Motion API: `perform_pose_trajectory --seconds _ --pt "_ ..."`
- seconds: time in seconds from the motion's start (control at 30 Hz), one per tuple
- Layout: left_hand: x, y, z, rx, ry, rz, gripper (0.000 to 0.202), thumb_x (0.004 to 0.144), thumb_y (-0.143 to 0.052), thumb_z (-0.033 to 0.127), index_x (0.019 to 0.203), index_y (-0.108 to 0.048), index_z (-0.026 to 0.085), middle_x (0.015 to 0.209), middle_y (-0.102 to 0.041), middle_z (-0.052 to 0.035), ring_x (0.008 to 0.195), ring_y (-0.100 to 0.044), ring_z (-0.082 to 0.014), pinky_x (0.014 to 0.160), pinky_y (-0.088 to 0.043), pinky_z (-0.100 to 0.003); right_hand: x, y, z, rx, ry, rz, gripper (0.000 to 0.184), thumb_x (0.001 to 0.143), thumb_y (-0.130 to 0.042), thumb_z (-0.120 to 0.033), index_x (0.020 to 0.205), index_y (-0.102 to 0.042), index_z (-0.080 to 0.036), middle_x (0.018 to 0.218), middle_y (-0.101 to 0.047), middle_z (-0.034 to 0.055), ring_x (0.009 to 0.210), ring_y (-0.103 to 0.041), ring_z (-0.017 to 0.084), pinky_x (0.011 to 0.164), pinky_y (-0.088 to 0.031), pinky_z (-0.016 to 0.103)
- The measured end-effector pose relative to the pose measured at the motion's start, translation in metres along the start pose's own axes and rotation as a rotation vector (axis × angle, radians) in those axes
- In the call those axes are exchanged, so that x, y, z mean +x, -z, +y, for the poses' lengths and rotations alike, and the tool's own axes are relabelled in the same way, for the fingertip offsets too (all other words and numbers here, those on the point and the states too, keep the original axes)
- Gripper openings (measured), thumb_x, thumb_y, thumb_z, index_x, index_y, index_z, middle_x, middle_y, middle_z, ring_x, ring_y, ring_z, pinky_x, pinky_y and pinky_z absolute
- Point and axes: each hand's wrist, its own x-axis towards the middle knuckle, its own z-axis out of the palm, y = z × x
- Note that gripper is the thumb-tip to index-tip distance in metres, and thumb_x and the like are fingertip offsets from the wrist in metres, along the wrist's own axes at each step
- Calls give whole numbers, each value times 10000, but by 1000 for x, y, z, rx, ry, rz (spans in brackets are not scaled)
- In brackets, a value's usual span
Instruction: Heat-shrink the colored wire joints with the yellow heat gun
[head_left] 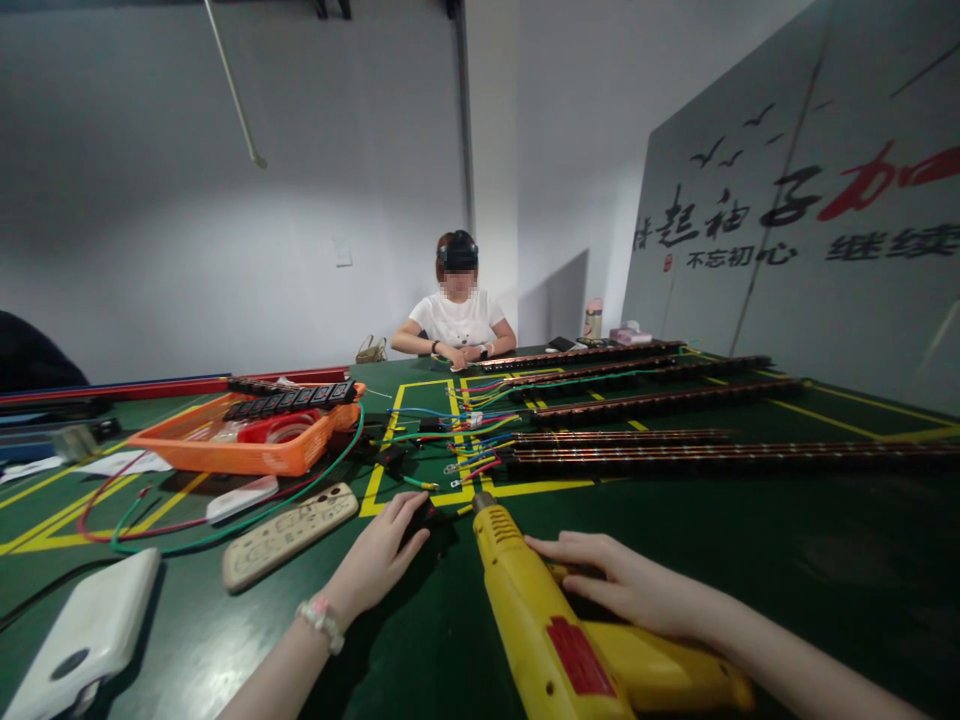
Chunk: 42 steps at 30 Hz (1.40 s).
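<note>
In front of me a yellow heat gun (517, 580) points its metal nozzle away, its handle stretching to the right. My right hand (607, 575) is at the gun's far side, fingers against its body just ahead of the handle; part of this grip is hidden. Left of the nozzle, my left hand (390, 550) has its fingers closed on a black piece (427, 510) whose kind I cannot make out. A yellow-green wire (457, 513) runs from there towards the nozzle tip. Coloured wire ends (469, 465) with metal lugs lie just beyond.
Long dark strips with copper edges (675, 455) extend across the right. To the left are an orange basket (225, 455), a beige remote control (292, 535), a white power bank (97, 630) and loose cables. A co-worker (459, 310) sits across the green table (750, 600).
</note>
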Motion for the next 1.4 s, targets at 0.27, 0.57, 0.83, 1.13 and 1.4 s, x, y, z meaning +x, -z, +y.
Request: perform_pose_trajectory --seconds 0.27,0.57,0.83,1.13,1.4 --pt "0 -1 -1 5 -11 22 423 916 -420 383 1317 -432 249 1288 -514 -90 1170 -520 -217 1005 -444 -396 -9 3 13 -30 -27 89 483 908 -458 -383 1380 -439 -285 1235 -560 68 1145 -495 257 1020 -347 430" --pt "2 -2 -1 0 0 13 433 928 -394 388 1341 -419 261 1304 -501 -83 1181 -506 -211 1018 -430 -402 -9 0 8 -59 -34 124 467 905 -462 -322 1369 -457 -273 1194 -583 68 1113 -518 250 993 -377 411" --pt "4 -4 -3 52 8 -29 444 945 -350 379 1381 -389 310 1379 -446 -59 1270 -431 -196 1072 -378 -406 -7 -1 8 -62 -29 110 471 916 -446 -320 1384 -432 -281 1158 -586 67 1073 -533 241 974 -391 404" --pt "4 -3 0 80 -34 4 423 948 -363 326 1368 -408 307 1409 -446 -33 1294 -414 -180 1092 -365 -395 -6 -6 9 -50 -23 136 474 912 -453 -318 1385 -430 -295 1167 -591 62 1087 -526 245 972 -388 406" --pt "3 -2 0 74 -80 23 381 945 -367 296 1312 -470 285 1378 -481 -42 1271 -446 -176 1074 -393 -389 16 -23 -7 -68 36 116 493 904 -478 -225 1387 -421 -307 1046 -594 54 950 -553 201 870 -428 338"
